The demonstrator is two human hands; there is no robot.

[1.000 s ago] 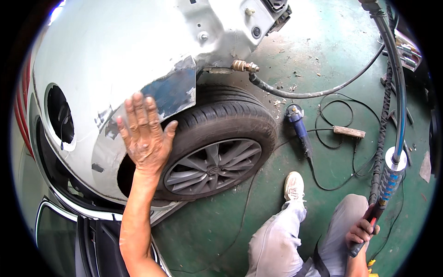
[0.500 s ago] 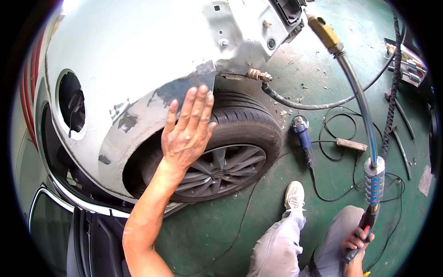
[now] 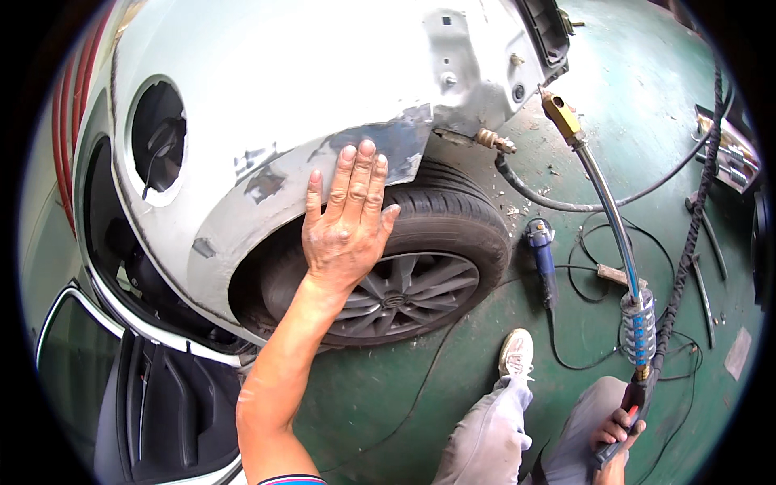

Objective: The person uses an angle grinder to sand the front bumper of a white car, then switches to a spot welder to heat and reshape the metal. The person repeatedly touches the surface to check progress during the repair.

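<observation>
My left hand (image 3: 346,230) lies flat on the car fender (image 3: 218,105), fingers stretched out, over the arch edge above the tyre (image 3: 453,218). Under and beyond the fingertips is a bare grey metal patch (image 3: 392,144) at the fender's corner. At lower right, my right hand (image 3: 616,430) grips the black handle of a slide hammer dent puller (image 3: 602,194). This tool has a chrome rod, a ribbed sliding weight (image 3: 638,330) and a yellow-brass front end (image 3: 561,115) near the car's bare front corner. Its black trigger area is partly hidden by my fingers.
A blue angle grinder (image 3: 541,255) with a black cord lies on the green floor (image 3: 388,412). A clamp (image 3: 493,140) with a thick cable hangs at the fender's corner. An open car door (image 3: 178,412) stands at lower left. Metal bars (image 3: 705,299) lie at right.
My left hand has slid back along the fender, away from its front corner, still flat. The slide hammer in my right hand has shifted slightly left. The whole view has shifted too.
</observation>
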